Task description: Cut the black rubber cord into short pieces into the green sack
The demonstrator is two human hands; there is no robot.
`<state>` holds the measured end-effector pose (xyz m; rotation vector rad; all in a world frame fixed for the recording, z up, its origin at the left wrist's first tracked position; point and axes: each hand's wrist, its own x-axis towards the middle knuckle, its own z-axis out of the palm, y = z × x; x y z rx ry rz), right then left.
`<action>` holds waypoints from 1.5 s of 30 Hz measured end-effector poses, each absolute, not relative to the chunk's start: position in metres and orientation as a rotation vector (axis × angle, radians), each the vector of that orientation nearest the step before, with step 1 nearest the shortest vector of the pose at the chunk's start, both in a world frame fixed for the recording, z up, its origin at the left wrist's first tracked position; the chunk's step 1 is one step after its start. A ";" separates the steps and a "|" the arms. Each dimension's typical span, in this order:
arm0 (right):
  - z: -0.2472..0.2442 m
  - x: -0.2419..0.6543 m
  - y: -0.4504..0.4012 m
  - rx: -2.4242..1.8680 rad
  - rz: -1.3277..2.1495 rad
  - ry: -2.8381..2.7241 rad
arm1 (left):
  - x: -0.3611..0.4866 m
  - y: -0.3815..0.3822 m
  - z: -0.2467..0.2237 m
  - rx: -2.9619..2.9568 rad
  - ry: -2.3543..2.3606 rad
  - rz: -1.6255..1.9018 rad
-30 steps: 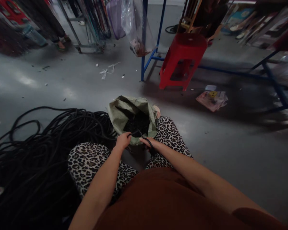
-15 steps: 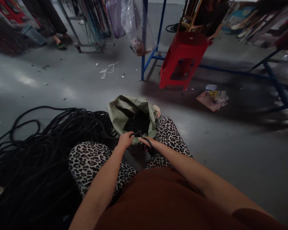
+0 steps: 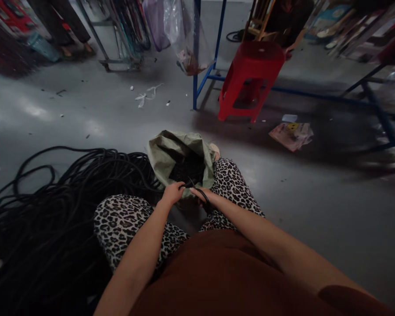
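Observation:
My left hand point(image 3: 174, 192) is closed on a black cord, whose short end pokes out toward the right. In my right hand point(image 3: 204, 197) is a pair of scissors point(image 3: 204, 197) with black handles, the blades apart around or beside the cord end; I cannot tell which. Both hands are over the near rim of a pale green woven sack point(image 3: 161, 154), which stands open between my knees. Dark pieces point(image 3: 187, 170) lie inside it, too dim to make out singly. A large heap of black cord point(image 3: 69, 193) spreads over the floor to my left.
Beyond the sack, a red plastic stool point(image 3: 255, 79) stands by a blue metal frame point(image 3: 195, 90) hung with clear plastic bags point(image 3: 187, 39). A flat printed packet point(image 3: 292, 135) lies on the floor at right. Another person's legs point(image 3: 64, 26) show at upper left.
My hands have barely moved, still at the sack's near rim with cord and scissors. The other person's feet at upper left have shifted slightly.

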<state>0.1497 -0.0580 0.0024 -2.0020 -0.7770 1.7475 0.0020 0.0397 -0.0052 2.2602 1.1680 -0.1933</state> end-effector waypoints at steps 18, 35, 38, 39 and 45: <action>0.009 0.152 -0.056 -2.076 1.621 -0.797 | -0.005 0.040 -0.002 2.294 1.179 -0.269; -0.002 0.155 -0.057 -2.143 1.593 -0.908 | -0.008 0.043 -0.009 2.285 1.277 -0.273; 0.004 0.154 -0.058 -2.093 1.644 -0.813 | -0.008 0.044 -0.008 2.286 1.312 -0.198; 0.005 0.153 -0.059 -2.063 1.669 -0.804 | -0.008 0.045 -0.008 2.290 1.312 -0.176; 0.010 0.154 -0.060 -1.952 1.780 -0.826 | -0.006 0.045 -0.009 2.293 1.304 -0.108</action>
